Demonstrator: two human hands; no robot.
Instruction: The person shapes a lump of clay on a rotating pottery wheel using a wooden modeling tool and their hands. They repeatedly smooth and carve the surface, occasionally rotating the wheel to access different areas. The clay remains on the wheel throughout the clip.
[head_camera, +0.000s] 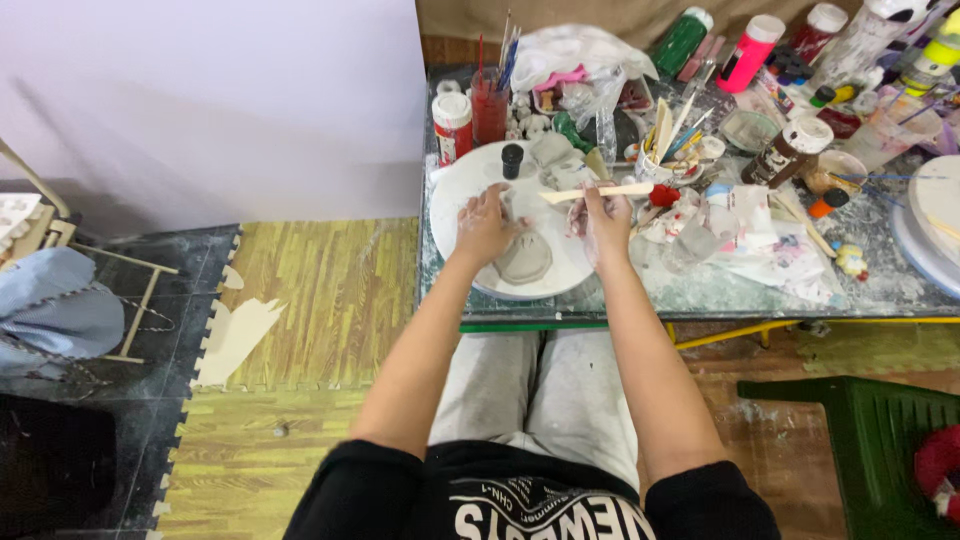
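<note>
A grey clay piece (524, 258) lies on a round white board (462, 190) at the near edge of the table. My left hand (484, 224) rests on the board with its fingers touching the clay's left side. My right hand (603, 222) holds a flat wooden modelling stick (592, 191) that points left over the board. Both hands are smeared with clay. More grey clay lumps (556, 158) and a small black cap (512, 158) sit at the board's far side.
The table (700, 290) is crowded with paint bottles (748, 52), a red jar of brushes (490, 100), a white can (452, 125), rags and tools. A green chair (880, 440) stands at lower right. Foam floor mats (310, 300) lie to the left.
</note>
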